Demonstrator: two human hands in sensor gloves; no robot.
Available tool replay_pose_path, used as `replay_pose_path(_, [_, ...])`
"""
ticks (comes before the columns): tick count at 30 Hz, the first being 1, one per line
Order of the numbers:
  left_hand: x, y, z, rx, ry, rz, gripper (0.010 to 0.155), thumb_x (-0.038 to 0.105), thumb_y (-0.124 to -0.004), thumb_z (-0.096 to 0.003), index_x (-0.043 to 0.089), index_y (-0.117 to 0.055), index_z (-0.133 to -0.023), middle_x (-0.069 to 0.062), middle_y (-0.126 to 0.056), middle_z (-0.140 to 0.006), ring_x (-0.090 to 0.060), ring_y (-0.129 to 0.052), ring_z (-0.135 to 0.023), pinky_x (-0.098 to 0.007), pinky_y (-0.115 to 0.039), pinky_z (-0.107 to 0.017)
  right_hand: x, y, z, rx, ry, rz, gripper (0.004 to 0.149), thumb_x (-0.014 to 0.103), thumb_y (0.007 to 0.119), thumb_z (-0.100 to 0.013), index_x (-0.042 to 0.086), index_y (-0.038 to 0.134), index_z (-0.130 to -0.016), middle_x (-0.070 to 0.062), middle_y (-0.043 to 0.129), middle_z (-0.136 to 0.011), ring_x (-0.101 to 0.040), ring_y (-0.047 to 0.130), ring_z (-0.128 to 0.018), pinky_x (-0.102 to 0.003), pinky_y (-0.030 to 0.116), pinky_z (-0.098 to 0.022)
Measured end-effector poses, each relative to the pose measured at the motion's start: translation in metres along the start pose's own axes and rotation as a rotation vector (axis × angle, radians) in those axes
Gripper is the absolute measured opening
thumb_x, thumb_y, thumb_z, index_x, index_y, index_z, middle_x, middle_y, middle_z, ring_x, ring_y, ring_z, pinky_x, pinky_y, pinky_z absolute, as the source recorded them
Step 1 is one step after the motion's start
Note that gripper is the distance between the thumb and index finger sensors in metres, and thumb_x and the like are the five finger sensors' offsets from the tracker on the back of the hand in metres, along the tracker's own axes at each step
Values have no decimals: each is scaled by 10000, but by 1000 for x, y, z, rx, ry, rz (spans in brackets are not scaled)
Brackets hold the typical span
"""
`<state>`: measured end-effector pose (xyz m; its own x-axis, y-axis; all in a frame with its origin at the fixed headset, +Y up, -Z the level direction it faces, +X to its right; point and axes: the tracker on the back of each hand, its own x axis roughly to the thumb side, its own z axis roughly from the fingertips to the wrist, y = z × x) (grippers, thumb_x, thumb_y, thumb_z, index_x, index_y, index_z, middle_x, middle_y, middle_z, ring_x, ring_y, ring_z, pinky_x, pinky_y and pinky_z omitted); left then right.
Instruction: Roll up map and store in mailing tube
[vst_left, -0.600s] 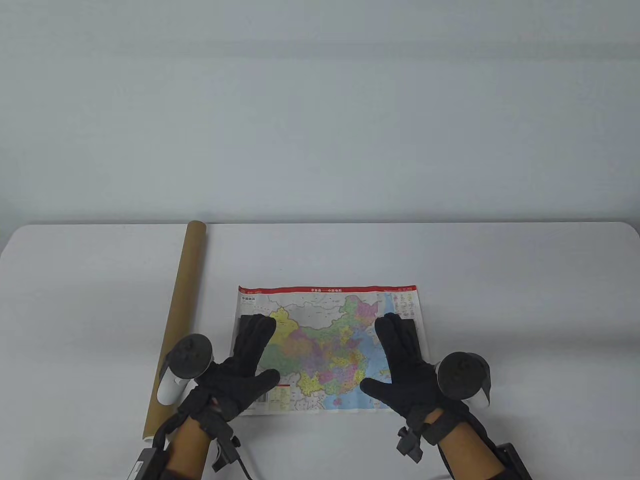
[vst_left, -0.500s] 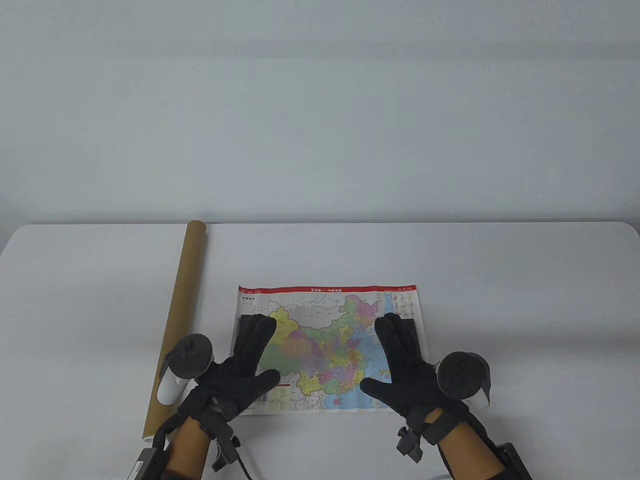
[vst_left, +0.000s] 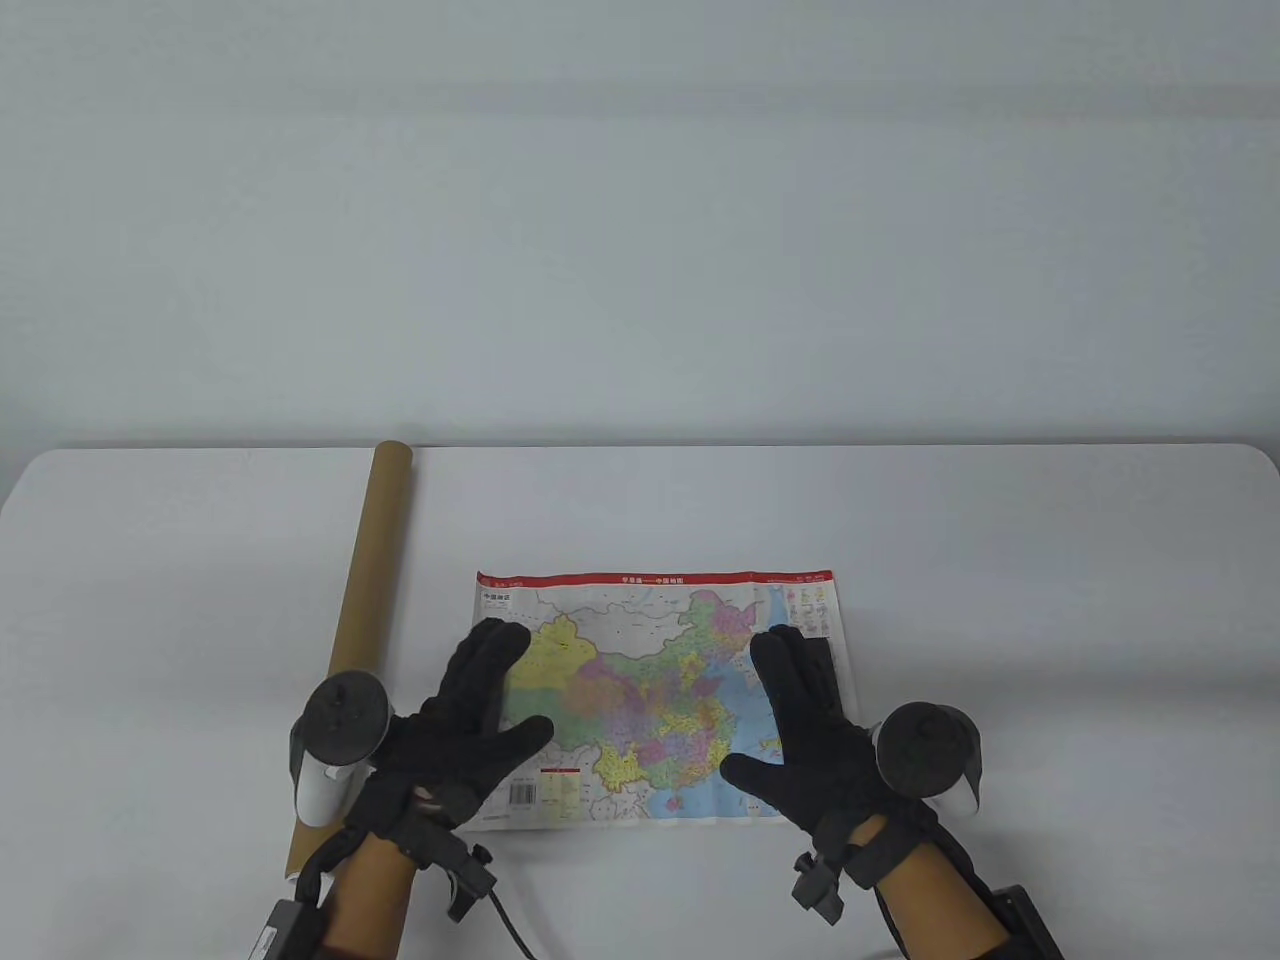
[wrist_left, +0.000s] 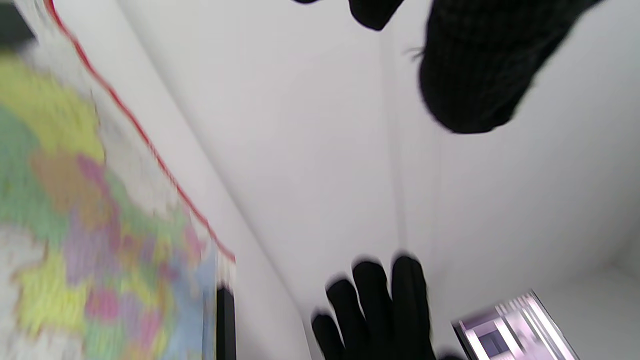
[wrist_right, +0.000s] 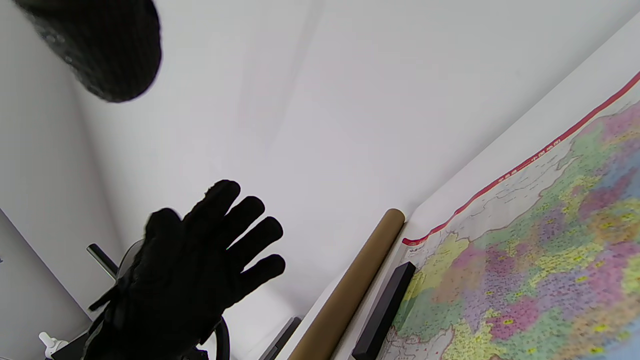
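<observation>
**Table view: map flat, hands spread, rolling not begun**

Table view shows the map lying flat and fully unrolled on the white table, its red-banded top edge away from the person. The brown mailing tube lies just beside the map's left edge, running from the near edge of the table toward the far one; whether they touch cannot be told.

The left hand is spread wide, fingers extended, over the map's left part; the right wrist view shows it raised off the paper, holding nothing. The right hand is also spread wide, flat over the map's right side. Whether its palm presses the sheet cannot be told. A dark bar lies along the map's right margin beside the right fingers, and the right wrist view shows another dark bar at the left margin; they look like weights.

Judging from this, no part of the roll has been formed. Several things could go wrong:

- With one hand lifted, the sheet may slide or skew on the smooth table when the near edge is curled.
- Thick gloves may fail to catch the thin edge, creasing it.
- Bars left on the margins would block the roll or be wound in.
- A loose or slanted roll may be too wide, or telescoped, for the tube's opening.
- The left tracker hangs close to the tube and could nudge it rolling.
</observation>
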<state>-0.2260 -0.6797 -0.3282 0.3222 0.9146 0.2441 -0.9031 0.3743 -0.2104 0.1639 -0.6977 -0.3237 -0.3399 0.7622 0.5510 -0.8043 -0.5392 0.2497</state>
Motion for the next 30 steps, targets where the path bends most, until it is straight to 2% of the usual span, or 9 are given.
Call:
replay_pose_path(4, [2, 32, -2, 248, 200, -143, 811, 532, -926, -411, 365, -477, -1065, -18, -402, -1157, -371, -491, -1099, -570, -444, -812, 1, 1, -1, 8, -4, -7, 998, 640, 768, -541, 127, 150, -1133, -279, 46, -1111, -642, 111, -956, -748, 255, -609])
replay_pose_path(6, [-2, 45, -8, 302, 308, -210, 816, 507, -935, -415, 363, -465, -1067, -17, -410, -1154, -365, -505, -1095, -560, -453, -815, 1, 1, 0, 5, -8, -3, 1000, 638, 771, -542, 125, 149, -1134, -277, 47, -1112, -640, 113, -958, -746, 258, -612])
replay_pose_path(8, [-11, 60, -15, 394, 463, -326, 855, 546, -959, -378, 357, -481, -1062, -32, -460, -1145, -378, -581, -1072, -555, -533, -798, 1, 0, 0, 1, -8, -9, 998, 631, 775, -547, 123, 147, -1134, -275, 47, -1112, -633, 115, -965, -741, 265, -619])
replay_pose_path(10, [-24, 74, -27, 396, 617, -414, 869, 550, -961, -376, 364, -465, -1064, -31, -448, -1149, -383, -575, -1075, -559, -535, -797, 2, 2, -1, -3, -9, -32, 1000, 646, 765, -536, 126, 152, -1131, -291, 49, -1105, -654, 115, -945, -755, 254, -597])
replay_pose_path(16, [-62, 90, -45, 374, 895, -539, 897, 558, -952, -381, 370, -413, -1072, -31, -401, -1163, -397, -539, -1093, -597, -529, -790, 3, 2, -1, -1, -17, -30, 999, 639, 770, -542, 121, 151, -1132, -288, 51, -1107, -647, 120, -951, -748, 263, -604])
replay_pose_path(23, [-104, 84, -57, 292, 1076, -592, 966, 571, -927, -395, 353, -275, -1074, -64, -336, -1164, -456, -434, -1105, -656, -531, -761, 5, 3, -1, -1, -30, -29, 1000, 637, 770, -543, 112, 155, -1131, -293, 56, -1103, -649, 122, -947, -749, 269, -599])
replay_pose_path(27, [-123, 76, -59, 232, 1195, -683, 980, 604, -893, -409, 352, -214, -1068, -70, -333, -1161, -459, -430, -1103, -650, -542, -759, 5, 3, 1, 14, -29, 0, 999, 637, 770, -542, 109, 160, -1131, -297, 57, -1101, -652, 123, -941, -749, 265, -594])
replay_pose_path(30, [-129, 73, -60, 204, 1274, -780, 906, 546, -871, -447, 364, -236, -1067, 2, -493, -1135, -407, -506, -1103, -605, -570, -772, 4, 2, 1, 9, -24, -9, 998, 636, 770, -542, 105, 163, -1131, -300, 59, -1099, -653, 123, -940, -748, 264, -593])
